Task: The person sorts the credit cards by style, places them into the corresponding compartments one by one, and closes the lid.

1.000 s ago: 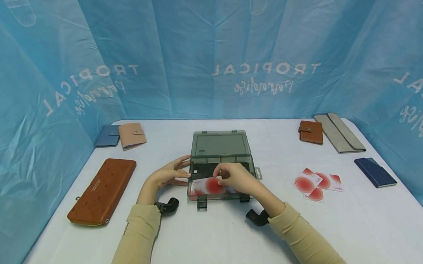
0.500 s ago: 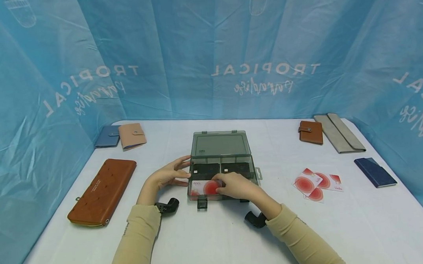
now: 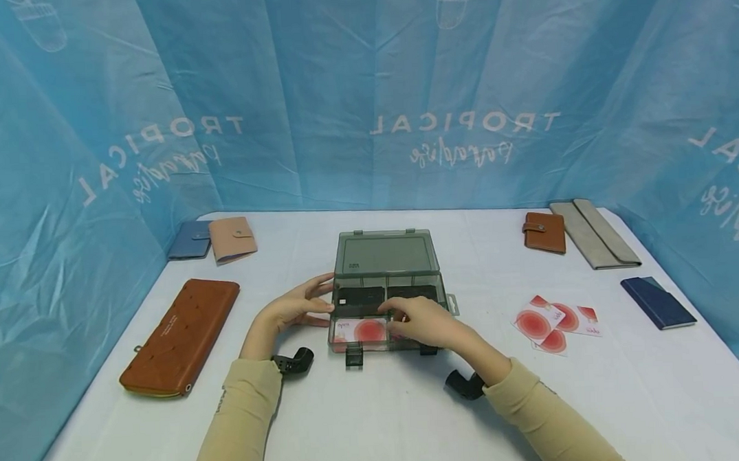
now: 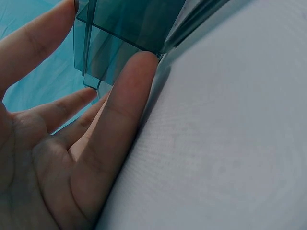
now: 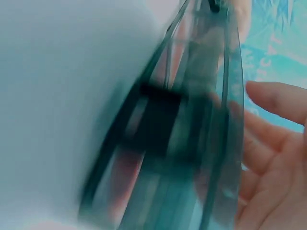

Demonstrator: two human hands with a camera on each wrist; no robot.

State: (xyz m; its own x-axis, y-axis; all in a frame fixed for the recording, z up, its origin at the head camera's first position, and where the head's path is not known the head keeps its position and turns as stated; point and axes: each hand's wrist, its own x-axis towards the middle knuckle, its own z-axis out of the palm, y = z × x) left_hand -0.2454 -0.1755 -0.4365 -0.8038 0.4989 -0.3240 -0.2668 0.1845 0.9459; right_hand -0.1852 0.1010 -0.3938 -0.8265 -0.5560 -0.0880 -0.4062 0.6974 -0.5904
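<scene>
At far left, a long purse of brown leather, rounded at the corners, zipped along the edge; behind it, a flat blue wallet beside a tan wallet with a snap strap. At centre, a smoky see-through plastic box with its lid folded back; flat black cards in the two rear compartments, a glossy white-and-red card lying flat in the front left one. Further right, three loose cards in a similar red-disc print, overlapping; beyond them, a small brown strapped wallet beside a long grey pouch; nearer, a dark blue wallet, rectangular.

Left hand spread, fingers nearly straight against the box's left side, grip slack. Right hand palm-down over the front right compartment, thumb apart from the fingers, grip loosened; some red beneath, too covered to make out. Both forearms in beige sleeves, a black camera at each wrist.

Underneath, a matte white tabletop. Across back and sides, a creased blue curtain with reversed white lettering.
</scene>
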